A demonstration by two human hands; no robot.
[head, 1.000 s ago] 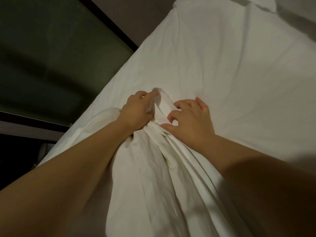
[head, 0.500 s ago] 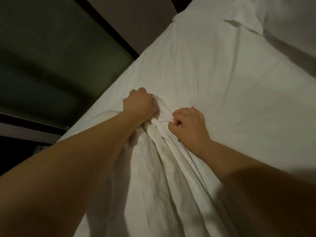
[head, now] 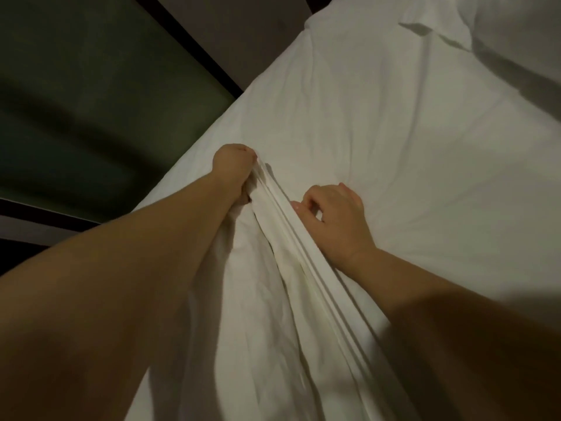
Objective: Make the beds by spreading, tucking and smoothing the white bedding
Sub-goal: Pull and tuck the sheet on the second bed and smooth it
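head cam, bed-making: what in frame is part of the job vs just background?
Job:
- gathered sheet, gripped by the left hand
- right hand, fingers curled against the same folds
- flat sheet spread beyond them
- white bedding at top right

Background:
- dark green panel
- black trim strip
- grey wall

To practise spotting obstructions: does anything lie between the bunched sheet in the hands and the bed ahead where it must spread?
Nothing visible does. The left hand and right hand grip the sheet directly; the bed beyond shows only a pillow at its far end.
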